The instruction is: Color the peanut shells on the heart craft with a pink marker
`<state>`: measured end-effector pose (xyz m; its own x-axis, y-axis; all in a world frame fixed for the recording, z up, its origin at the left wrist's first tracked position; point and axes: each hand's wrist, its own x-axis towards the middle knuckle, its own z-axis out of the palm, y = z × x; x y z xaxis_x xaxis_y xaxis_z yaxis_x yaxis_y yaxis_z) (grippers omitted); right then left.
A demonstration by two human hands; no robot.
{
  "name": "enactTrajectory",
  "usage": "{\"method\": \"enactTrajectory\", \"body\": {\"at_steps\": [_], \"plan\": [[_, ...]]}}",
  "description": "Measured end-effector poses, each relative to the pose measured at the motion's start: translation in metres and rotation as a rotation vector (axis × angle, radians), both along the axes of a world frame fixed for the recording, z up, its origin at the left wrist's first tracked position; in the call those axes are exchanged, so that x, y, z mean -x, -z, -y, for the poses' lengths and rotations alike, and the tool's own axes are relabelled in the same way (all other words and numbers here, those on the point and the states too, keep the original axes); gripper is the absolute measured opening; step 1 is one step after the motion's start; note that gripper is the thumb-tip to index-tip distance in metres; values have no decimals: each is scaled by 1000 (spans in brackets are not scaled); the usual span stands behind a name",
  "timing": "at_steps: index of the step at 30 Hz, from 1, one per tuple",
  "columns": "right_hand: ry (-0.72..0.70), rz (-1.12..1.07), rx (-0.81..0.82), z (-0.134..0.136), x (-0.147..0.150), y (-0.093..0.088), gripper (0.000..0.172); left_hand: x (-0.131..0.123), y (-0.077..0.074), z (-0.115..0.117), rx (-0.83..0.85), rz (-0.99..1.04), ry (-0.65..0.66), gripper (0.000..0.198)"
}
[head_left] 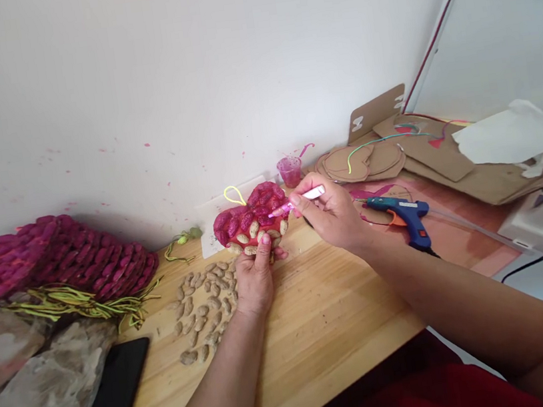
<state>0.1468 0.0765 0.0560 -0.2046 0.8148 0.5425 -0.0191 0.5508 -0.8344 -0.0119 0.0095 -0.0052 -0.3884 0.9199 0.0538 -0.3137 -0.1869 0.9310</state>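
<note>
My left hand (pixel 256 273) grips the lower edge of a heart-shaped peanut ornament (pixel 241 222), thumb on its front. Its upper part is magenta, while peanuts near the bottom are still bare tan against a red backing. A yellow loop (pixel 234 196) sticks up from its top. In my right hand (pixel 326 212) is a paintbrush (pixel 311 193) with a white handle, its pink-stained tip touching the painted peanuts. Behind the hands stands a clear cup of magenta paint (pixel 290 171). Loose peanuts (pixel 209 300) lie on the wooden table (pixel 320 331) left of my left wrist.
At left, a stack of magenta peanut ornaments (pixel 82 257) with yellow-green cords (pixel 83 301) sits near plastic bags (pixel 47 403) and a black flat object (pixel 111 394). To the right are a blue glue gun (pixel 407 215), cardboard cutouts (pixel 361 162) and a white sheet (pixel 519 135).
</note>
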Motion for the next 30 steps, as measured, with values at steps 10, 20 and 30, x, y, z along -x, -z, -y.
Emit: {"method": "enactTrajectory", "body": {"at_steps": [10,20,30], "plan": [[4,27,-19,-1,1,3,36,-3,-8,0,6,70,-21,49],[-15,19,-57,-1,1,4,35,-2,-4,1,-7,48,4,45],[-29,8,-66,1,0,3,33,-3,-7,1,9,50,-6,47]]}}
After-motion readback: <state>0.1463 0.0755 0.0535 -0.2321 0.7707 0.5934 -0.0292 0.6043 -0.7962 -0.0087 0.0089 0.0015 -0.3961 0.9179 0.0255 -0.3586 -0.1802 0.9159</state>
